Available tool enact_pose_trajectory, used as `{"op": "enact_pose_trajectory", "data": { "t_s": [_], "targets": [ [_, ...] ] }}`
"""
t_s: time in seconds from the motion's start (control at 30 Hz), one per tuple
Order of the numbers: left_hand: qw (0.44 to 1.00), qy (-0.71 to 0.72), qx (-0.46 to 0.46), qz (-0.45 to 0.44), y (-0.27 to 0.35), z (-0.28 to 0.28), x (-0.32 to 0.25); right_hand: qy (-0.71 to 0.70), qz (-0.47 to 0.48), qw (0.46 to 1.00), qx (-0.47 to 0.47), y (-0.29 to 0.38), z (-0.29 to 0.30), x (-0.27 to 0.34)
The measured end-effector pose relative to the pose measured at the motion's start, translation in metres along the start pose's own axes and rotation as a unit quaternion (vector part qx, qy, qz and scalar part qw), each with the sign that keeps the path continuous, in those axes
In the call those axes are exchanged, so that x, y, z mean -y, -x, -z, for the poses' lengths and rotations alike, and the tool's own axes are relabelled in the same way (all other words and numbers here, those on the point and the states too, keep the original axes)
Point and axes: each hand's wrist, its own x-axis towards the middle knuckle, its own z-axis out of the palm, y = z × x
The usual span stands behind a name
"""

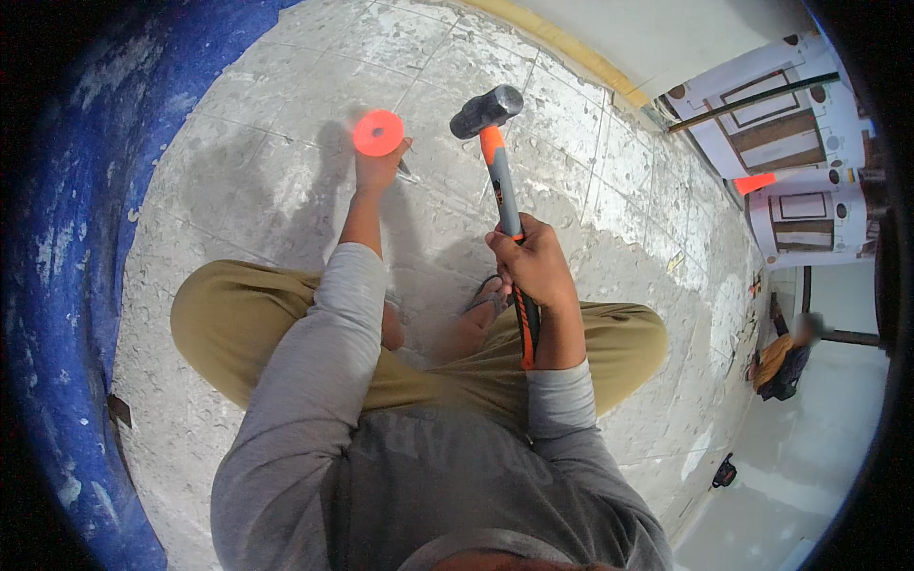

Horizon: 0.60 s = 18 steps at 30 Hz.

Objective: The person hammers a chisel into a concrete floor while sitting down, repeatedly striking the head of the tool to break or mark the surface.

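Note:
My left hand [380, 168] is closed around a chisel with a round orange hand guard [378, 133]. The guard hides most of the grip, and a dark piece of its shank [404, 167] shows just beyond the fingers, near the floor. To the right, my right hand [532, 257] grips the grey, orange and black handle of a sledgehammer [503, 185]. Its dark steel head [487, 112] is raised above the floor, apart from the chisel. Below lies a rough, chipped floor [443, 185] with grid lines and white residue.
A paint-stained blue sheet [78, 285] runs along the left. Printed white boards or wraps [771, 107] stand at the upper right by a yellow strip [564, 43] along the wall base. Another person [782, 357] is low at the far right, near a dark bag [724, 472].

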Motion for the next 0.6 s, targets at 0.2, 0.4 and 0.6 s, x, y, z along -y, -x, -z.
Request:
{"op": "enact_pose_trajectory", "data": {
  "t_s": [0.2,0.4,0.6],
  "targets": [
    [0.998,-0.033,0.046,0.041,0.01,-0.005,0.002,-0.01,0.005,1.0,0.001,0.004,-0.002,-0.002],
    [0.998,0.034,0.01,0.045,0.009,0.006,0.0,0.004,0.012,1.0,0.0,0.003,-0.001,-0.003],
    [0.999,-0.024,-0.035,0.008,-0.005,0.024,0.012,0.015,0.016,1.0,0.004,0.005,-0.004,0.003]
  ]
}}
